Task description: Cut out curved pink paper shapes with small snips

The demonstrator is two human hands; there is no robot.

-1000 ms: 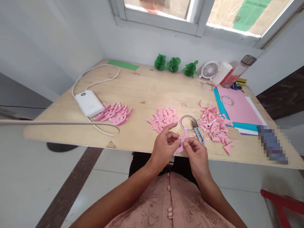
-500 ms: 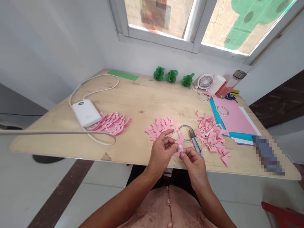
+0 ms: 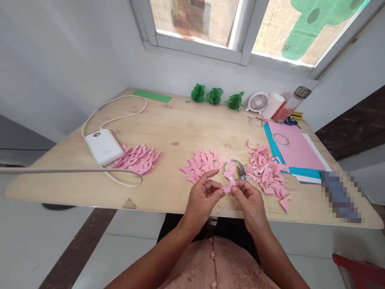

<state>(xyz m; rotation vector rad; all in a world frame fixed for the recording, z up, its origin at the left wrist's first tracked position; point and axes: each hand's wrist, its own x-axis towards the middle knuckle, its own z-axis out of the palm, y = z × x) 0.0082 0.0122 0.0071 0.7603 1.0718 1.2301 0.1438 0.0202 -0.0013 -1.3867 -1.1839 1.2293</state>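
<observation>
Head view: left hand [image 3: 204,196] and right hand [image 3: 248,198] both pinch one wavy pink paper piece [image 3: 229,176] between thumb and fingers, held over the table's [image 3: 180,196] near edge. Snips [image 3: 241,172] just beyond, pink scraps [image 3: 267,168] to the right, pile of pink cutouts [image 3: 200,164] to the left.

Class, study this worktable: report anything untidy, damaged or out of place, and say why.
The white power bank seems to rest partly on the leftmost pink paper pieces, which could crease them. Pink offcuts lie scattered beyond the right hand. A brown patch near the tabletop's front edge suggests damage.
</observation>
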